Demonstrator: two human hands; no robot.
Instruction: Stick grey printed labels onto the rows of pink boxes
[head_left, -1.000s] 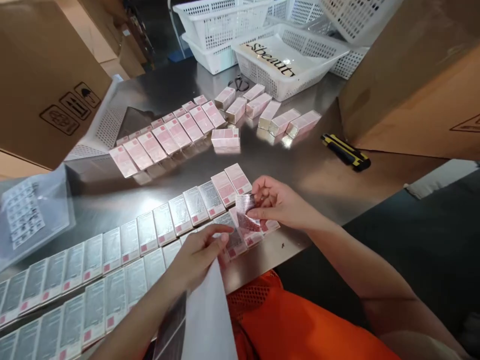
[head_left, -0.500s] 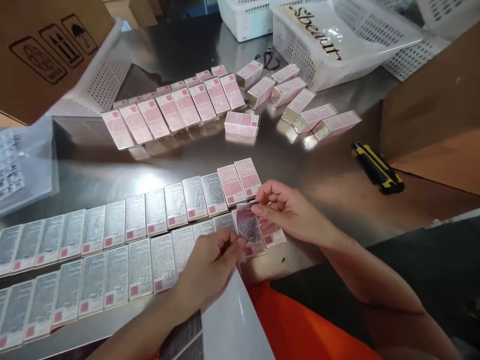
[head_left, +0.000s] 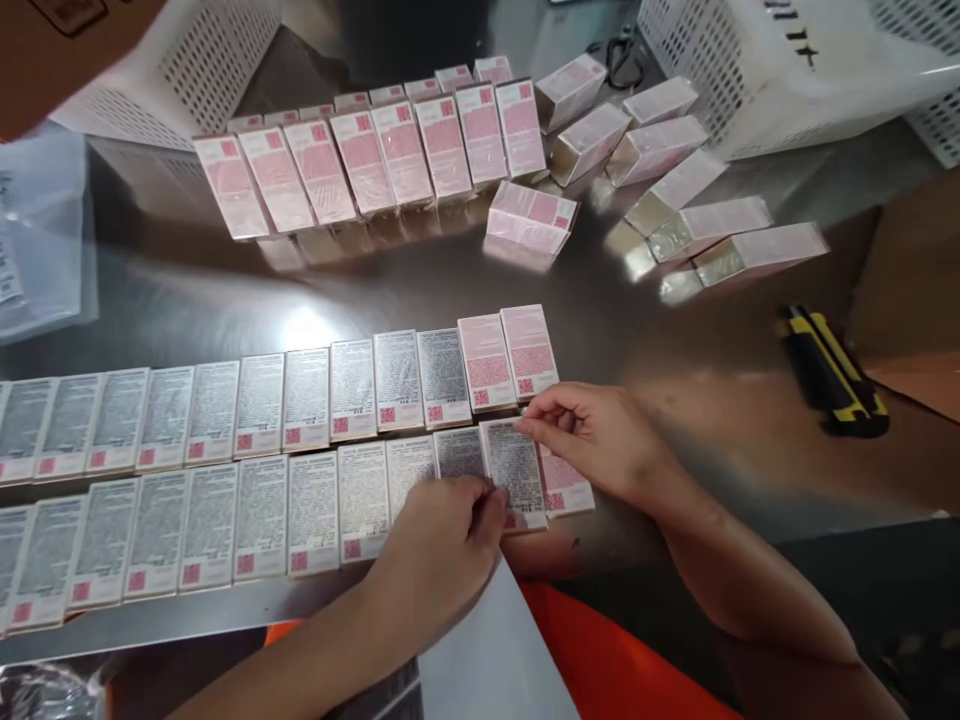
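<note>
A dark printed clear label (head_left: 517,465) lies over a small pink box in the front row, its lower edge near my left fingertips. My right hand (head_left: 592,435) has thumb and index finger pinched at the label's upper right corner. My left hand (head_left: 442,545) is closed, thumb against bent fingers, with a glossy white sheet (head_left: 495,640) coming out from under it. Left of it run two rows of boxes with such labels, including one labelled box (head_left: 259,515). To the right sits a box without a dark label (head_left: 568,485); two more pink boxes (head_left: 486,362) end the back row.
Wrapped pink boxes (head_left: 401,150) stand in a row at the back, with several loose ones (head_left: 667,150) to the right. A yellow-black box cutter (head_left: 834,370) lies at right near a carton (head_left: 911,280). White baskets (head_left: 217,70) and black scissors (head_left: 624,60) are farther back.
The label, held tilted above the box before, now lies flat against it. Both hands have come down with it. The camera view has shifted downward and closer.
</note>
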